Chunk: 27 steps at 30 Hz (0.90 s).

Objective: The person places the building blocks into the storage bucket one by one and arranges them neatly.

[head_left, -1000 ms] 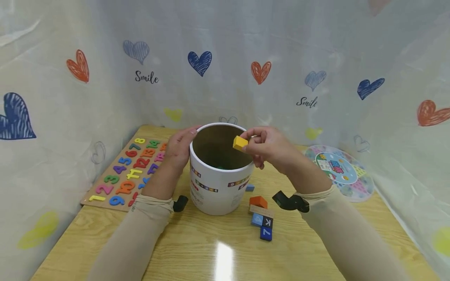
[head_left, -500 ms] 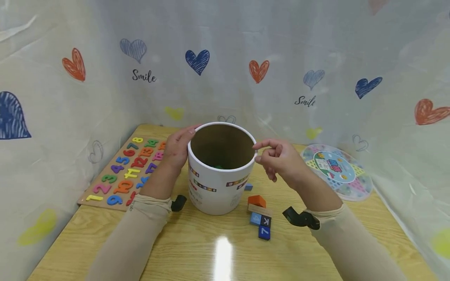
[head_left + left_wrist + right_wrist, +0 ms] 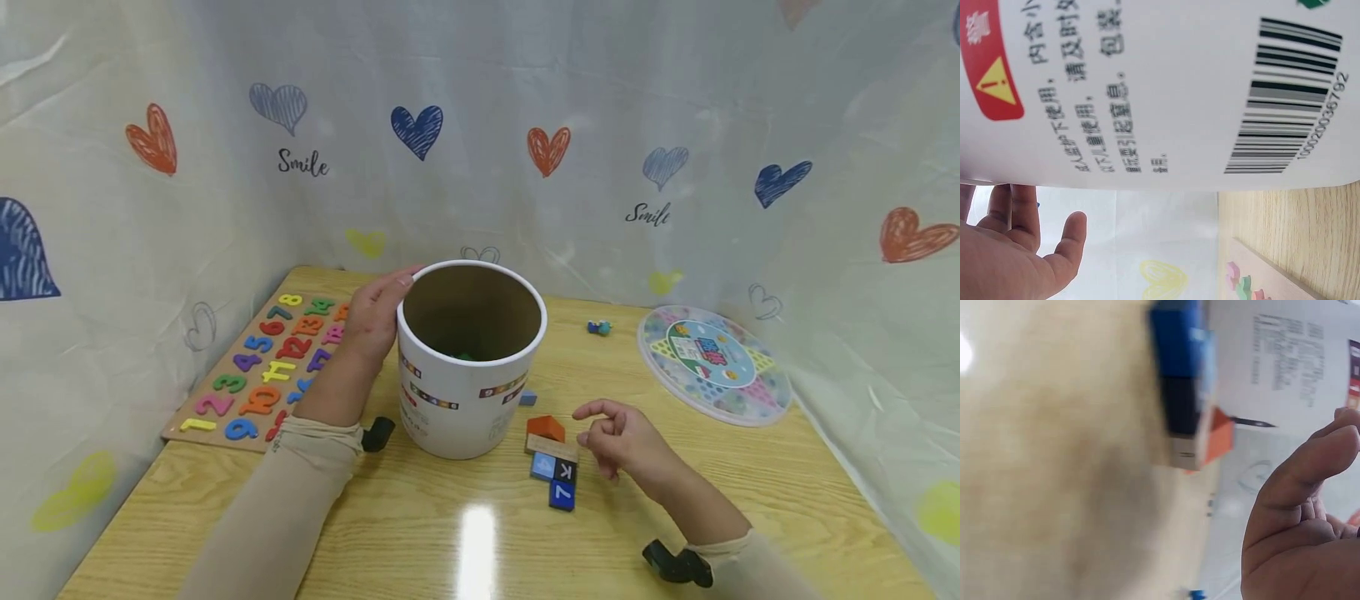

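A white bucket with printed sums stands upright on the table, with something green low inside its dark interior. My left hand rests against its left side near the rim. In the left wrist view the left fingers reach to the bucket's wall, and the thumb stands apart from it. My right hand holds nothing and hovers just right of several blocks, its fingers loosely bent. These are an orange block, a plain wooden block, a light blue block, a black K block and a dark blue 7 block.
A wooden number board lies to the left, partly behind the left arm. A round patterned board lies at the back right. Small blue-green pieces sit near the back curtain. Another blue block lies beside the bucket.
The yellow block the right hand pinched over the bucket has left its fingers and is out of sight. That hand has moved down and right toward the blocks; the left hand stays at the bucket.
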Available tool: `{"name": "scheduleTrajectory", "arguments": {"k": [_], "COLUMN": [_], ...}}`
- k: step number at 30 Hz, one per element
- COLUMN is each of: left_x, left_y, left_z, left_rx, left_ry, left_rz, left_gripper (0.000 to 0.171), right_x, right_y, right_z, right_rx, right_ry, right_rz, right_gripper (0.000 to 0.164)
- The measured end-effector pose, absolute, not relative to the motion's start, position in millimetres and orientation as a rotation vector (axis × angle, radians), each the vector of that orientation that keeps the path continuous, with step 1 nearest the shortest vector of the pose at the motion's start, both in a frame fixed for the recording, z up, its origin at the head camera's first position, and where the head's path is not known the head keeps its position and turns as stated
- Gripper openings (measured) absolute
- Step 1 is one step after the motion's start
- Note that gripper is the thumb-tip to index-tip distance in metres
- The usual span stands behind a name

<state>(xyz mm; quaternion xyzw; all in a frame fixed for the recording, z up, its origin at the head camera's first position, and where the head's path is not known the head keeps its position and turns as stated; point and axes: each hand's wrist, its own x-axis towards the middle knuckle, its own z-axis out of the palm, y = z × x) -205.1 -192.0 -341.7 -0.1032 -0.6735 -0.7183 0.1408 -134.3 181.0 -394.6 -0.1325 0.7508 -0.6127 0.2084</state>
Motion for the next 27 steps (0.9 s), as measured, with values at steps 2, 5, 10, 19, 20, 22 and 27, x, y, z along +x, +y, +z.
{"name": "scheduleTrajectory", "arguments": {"k": [2, 5, 10, 19, 20, 22, 27], "left_x": [-204.8, -204.6, -204.5, -204.5, -204.3, -204.5, -204.4], "left_y": [-191.4, -190.9, -191.0, -192.3, -192.1, -191.7, -191.4], "left_z": [-340.5, -339.3, -340.3, -343.5, -343.2, -343.1, -342.5], "left_rx": [-0.309, -0.307, -0.308, -0.343, -0.339, -0.329, -0.318], "left_ry": [-1.939, -1.921, -1.915, -1.914, -1.918, -1.923, -1.923], "left_rz": [-2.075, -2.093, -2.111, -2.077, -2.075, -2.076, -2.082], "left_gripper": [0.039, 0.039, 0.039, 0.038, 0.038, 0.038, 0.038], "right_x": [-129.7, -126.6, -127.3, -135.4, -135.8, -136.8, -137.4], "right_y": [185.4, 189.2, 189.5, 182.6, 182.1, 182.2, 184.8], "right_z": [-405.9, -416.8, -426.6, -429.2, -430.0, -432.8, -435.7], "right_rx": [-0.323, -0.28, -0.262, -0.357, -0.357, -0.347, -0.321], "right_ry": [2.063, 2.029, 1.935, 1.848, 1.847, 1.856, 1.924], "right_rz": [-1.671, -1.629, -1.543, -1.441, -1.44, -1.451, -1.475], "right_gripper": [0.044, 0.042, 0.04, 0.044, 0.045, 0.044, 0.045]}}
